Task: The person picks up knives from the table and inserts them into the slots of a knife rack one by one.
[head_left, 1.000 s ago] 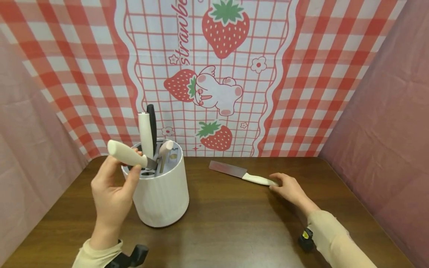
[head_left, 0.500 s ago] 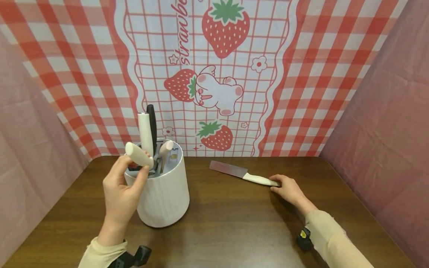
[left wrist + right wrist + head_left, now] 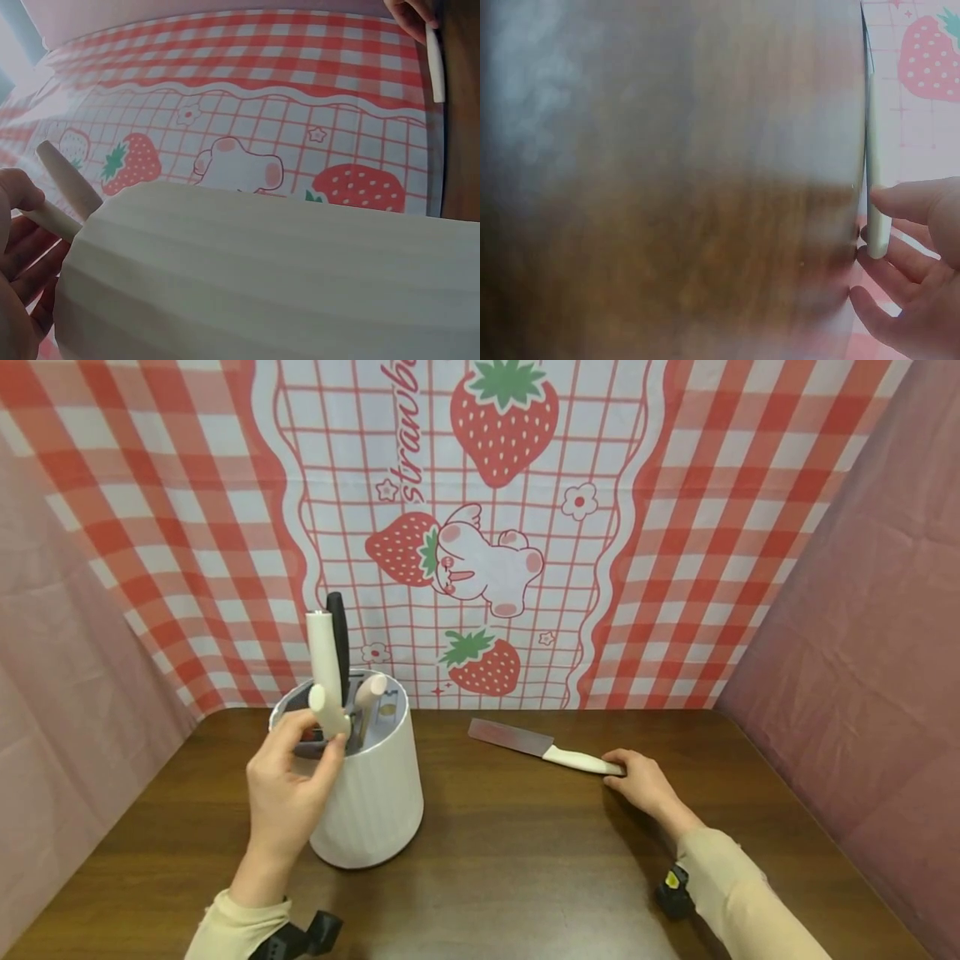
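Observation:
At the top of a white ribbed knife block (image 3: 378, 814), my left hand (image 3: 288, 789) pinches the white handle of a knife (image 3: 328, 712) between thumb and fingers. The handle stands nearly upright, and its blade is hidden down in the block. In the left wrist view the block's wall fills the foreground, with the fingers at its rim. On the right, my right hand (image 3: 647, 787) holds the handle end of a cleaver (image 3: 577, 762) lying on the table. Its thumb (image 3: 907, 201) lies on the white handle, with fingers on the other side. The broad blade points left.
Other handles stick up from the block: a tall white one (image 3: 320, 639), a black one (image 3: 339, 631) and a short pale one (image 3: 371, 692). The brown wooden table (image 3: 487, 860) ends at a strawberry-print checked cloth (image 3: 570, 552). Pink cloth (image 3: 847, 635) hangs at both sides.
My left hand has moved right and tipped the knife from a slant to nearly upright in the block. My right hand has closed in slightly on the cleaver's handle; the cleaver stays in place.

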The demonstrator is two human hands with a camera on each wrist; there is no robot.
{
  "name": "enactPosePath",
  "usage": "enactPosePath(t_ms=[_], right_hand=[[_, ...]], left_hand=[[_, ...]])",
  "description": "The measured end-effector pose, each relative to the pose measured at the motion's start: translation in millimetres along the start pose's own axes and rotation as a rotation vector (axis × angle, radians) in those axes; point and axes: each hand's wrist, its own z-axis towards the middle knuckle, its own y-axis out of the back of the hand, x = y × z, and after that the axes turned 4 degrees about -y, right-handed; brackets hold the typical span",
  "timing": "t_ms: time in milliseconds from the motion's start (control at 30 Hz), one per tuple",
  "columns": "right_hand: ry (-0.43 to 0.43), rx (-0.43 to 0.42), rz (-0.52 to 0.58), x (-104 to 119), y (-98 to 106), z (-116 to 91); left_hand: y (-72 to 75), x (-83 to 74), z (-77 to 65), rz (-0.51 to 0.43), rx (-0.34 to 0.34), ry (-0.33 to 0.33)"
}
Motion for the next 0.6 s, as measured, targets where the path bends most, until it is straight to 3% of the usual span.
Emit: enactPosePath(t_ms=[300, 600], right_hand=[[0.014, 0.036, -0.072, 3.1, -1.3, 3.1], [-0.032, 0.036, -0.106, 9.8, -2.1, 3.8]], left_hand=[[-3.4, -0.4, -2.1, 0.023, 0.021, -0.002], [-5.5, -0.2, -3.5, 0.094, 0.015, -0.034]])
